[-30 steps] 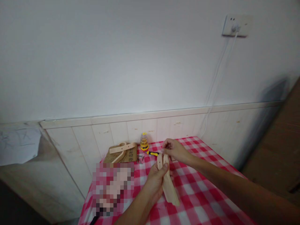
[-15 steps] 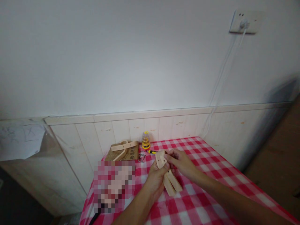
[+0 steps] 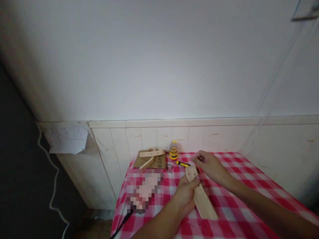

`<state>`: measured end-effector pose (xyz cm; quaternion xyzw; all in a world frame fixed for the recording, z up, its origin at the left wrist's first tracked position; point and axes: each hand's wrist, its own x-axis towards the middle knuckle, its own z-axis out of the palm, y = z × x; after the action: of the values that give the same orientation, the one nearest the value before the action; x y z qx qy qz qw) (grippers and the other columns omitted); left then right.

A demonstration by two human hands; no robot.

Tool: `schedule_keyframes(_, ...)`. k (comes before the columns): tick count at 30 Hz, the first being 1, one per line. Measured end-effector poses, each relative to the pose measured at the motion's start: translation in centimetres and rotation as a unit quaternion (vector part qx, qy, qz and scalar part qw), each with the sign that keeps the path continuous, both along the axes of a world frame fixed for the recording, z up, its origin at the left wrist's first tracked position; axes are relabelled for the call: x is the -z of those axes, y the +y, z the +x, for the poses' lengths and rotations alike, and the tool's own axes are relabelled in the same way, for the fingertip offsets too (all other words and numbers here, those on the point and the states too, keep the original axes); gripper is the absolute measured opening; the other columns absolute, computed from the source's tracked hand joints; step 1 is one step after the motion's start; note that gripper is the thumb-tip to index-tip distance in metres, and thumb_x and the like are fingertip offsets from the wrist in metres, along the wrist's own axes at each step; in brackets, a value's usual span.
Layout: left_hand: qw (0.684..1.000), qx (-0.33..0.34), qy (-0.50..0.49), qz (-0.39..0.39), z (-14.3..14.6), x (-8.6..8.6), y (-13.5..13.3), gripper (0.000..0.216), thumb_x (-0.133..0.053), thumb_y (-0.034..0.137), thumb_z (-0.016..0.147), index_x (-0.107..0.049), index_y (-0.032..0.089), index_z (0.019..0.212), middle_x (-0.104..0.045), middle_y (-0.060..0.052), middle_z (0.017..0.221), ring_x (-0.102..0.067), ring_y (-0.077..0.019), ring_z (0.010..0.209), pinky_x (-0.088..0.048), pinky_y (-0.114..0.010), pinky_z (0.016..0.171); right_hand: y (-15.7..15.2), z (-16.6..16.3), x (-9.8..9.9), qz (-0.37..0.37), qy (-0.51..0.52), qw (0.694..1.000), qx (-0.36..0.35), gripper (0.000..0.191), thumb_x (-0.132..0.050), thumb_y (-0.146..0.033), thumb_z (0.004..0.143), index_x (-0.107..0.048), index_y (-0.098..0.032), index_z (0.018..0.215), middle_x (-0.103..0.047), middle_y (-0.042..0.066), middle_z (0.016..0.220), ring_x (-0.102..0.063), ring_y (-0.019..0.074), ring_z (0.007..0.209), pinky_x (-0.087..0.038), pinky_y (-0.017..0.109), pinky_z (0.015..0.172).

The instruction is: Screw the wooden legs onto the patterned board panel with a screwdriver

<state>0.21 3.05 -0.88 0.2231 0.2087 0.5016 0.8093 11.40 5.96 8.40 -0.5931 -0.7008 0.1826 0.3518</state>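
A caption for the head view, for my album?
Left hand gripping pale wood with small holes, right hand close by, over a checked tablecloth.

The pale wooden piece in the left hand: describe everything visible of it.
The long, pale piece, seemingly wood, has a rounded upper end, small dark holes and a lengthwise line in its lower part. It slants, lower end rightward, above the red-and-white checked cloth. The bare left hand grips it, thumb across its front; the bare right hand is near its top.

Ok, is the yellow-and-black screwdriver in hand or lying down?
Lying down: the screwdriver rests on the checked cloth, neither hand holding it; the left hand grips the wooden piece instead.
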Motion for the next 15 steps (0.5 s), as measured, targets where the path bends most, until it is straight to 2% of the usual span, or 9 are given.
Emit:
schedule_keyframes(4, 1.000, -0.001, -0.003, -0.009, 0.0, 0.4, 0.3, 0.059, -0.101, 0.039, 0.046, -0.062, 0.015, 0.084, -0.064, 0.001, 0.060, -0.062, -0.0148, 0.049, -0.054, -0.031, 0.059, 2.1, -4.0, -0.8, 0.011, -0.080, 0.995, -0.063, 0.011, -0.058, -0.023, 0.088, -0.065, -0.018, 0.081, -0.073, 0.005, 0.078, -0.065, 0.0184, 0.071, -0.042, 0.026, 0.062)
schedule_keyframes(9, 1.000, 0.014, -0.005, -0.010, 0.1, 0.9, 0.6, 0.050, -0.096, 0.040, 0.059, -0.064, 0.014, 0.087, -0.064, 0.000, 0.061, -0.061, -0.0146, 0.050, -0.055, -0.033, 0.064, 5.6, -9.4, -0.8, 0.008, -0.152, 0.983, -0.101, 0.009, -0.063, -0.019, 0.089, -0.070, -0.015, 0.093, -0.075, 0.008, 0.089, -0.067, 0.0197, 0.084, -0.044, 0.027, 0.071)
schedule_keyframes(13, 0.999, 0.029, -0.020, -0.009, 0.1, 1.0, 0.7, 0.043, -0.093, 0.034, 0.064, -0.067, 0.012, 0.090, -0.066, -0.001, 0.062, -0.062, -0.0152, 0.051, -0.057, -0.036, 0.070, 7.7, -12.2, -0.4, -0.018, -0.214, 0.970, -0.115, 0.034, -0.066, -0.021, 0.091, -0.063, -0.016, 0.124, -0.074, 0.011, 0.103, -0.069, 0.0233, 0.094, -0.052, 0.033, 0.080)
schedule_keyframes(15, 0.999, 0.037, -0.027, -0.002, 0.0, 0.8, 0.6, 0.037, -0.091, 0.028, 0.065, -0.069, 0.012, 0.089, -0.070, -0.004, 0.066, -0.067, -0.0188, 0.057, -0.057, -0.039, 0.075, 8.2, -13.0, -0.1, -0.032, -0.241, 0.962, -0.122, 0.036, -0.066, -0.029, 0.095, -0.060, -0.017, 0.129, -0.069, 0.011, 0.117, -0.068, 0.0236, 0.100, -0.056, 0.039, 0.086)
